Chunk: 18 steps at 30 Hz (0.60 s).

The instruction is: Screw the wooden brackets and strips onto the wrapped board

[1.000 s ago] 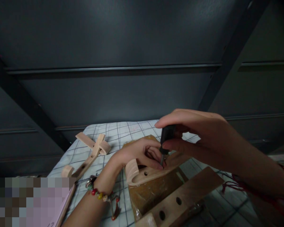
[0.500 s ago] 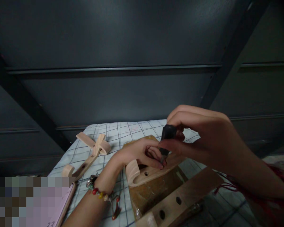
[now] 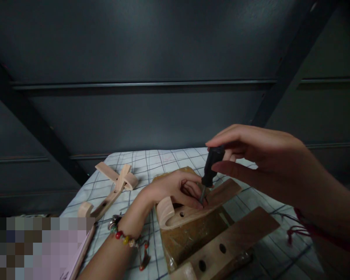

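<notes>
My right hand [image 3: 259,159] has its thumb and fingers around the black handle of a small screwdriver [image 3: 212,163], which leans with its shaft pointing down. My left hand [image 3: 181,188] is curled over a pale wooden piece [image 3: 172,221] with a hooked end and a hole, its fingertips pinched around the foot of the shaft. The screwdriver's tip and any screw under it are hidden by those fingers. Beneath the wooden piece lies a brown, tape-wrapped block [image 3: 189,241].
A second wooden piece with two dark holes [image 3: 236,239] lies at the front. On the left, crossed wooden pieces [image 3: 119,182] rest on the checked cloth [image 3: 146,157]. A pink-screened phone [image 3: 76,252], partly pixelated, is at lower left. A dark panelled wall [image 3: 151,116] stands behind.
My right hand has moved right and slightly up, its fingers looser on the screwdriver handle. The handle now leans further right and shows more. My left hand stays in place.
</notes>
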{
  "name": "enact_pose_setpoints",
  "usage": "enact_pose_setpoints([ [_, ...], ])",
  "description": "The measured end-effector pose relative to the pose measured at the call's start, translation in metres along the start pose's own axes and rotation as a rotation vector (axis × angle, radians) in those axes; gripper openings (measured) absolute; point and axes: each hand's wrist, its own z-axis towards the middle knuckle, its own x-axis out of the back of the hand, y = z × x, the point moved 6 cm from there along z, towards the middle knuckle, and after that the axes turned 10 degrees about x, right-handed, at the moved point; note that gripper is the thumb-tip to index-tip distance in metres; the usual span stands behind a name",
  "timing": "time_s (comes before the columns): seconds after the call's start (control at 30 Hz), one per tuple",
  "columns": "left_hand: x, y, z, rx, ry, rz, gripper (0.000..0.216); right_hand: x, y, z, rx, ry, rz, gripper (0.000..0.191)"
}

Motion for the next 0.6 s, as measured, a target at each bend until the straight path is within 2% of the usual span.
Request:
enact_pose_setpoints([
  [0.13,0.001,-0.003,0.002,0.016,-0.012,0.011,0.018,0.0,0.001,0.001,-0.047,0.053,0.031,0.021],
  [0.27,0.002,-0.001,0.001,0.025,0.008,0.025,0.016,-0.005,-0.004,0.005,-0.015,0.035,-0.04,0.018],
  [0.33,0.001,0.001,0.0,0.029,0.021,0.044,0.016,-0.009,-0.005,0.006,0.003,0.011,-0.006,0.016],
  [0.43,0.0,0.004,0.0,0.032,0.026,0.062,0.017,-0.013,-0.002,0.005,0.02,-0.01,0.052,0.023],
  [0.5,0.0,0.005,-0.001,0.032,0.024,0.058,0.017,-0.013,0.002,0.003,0.014,-0.023,0.086,0.02],
  [0.6,-0.001,0.004,-0.001,0.032,0.019,0.039,0.016,-0.014,0.01,-0.001,-0.021,-0.059,0.198,0.026],
])
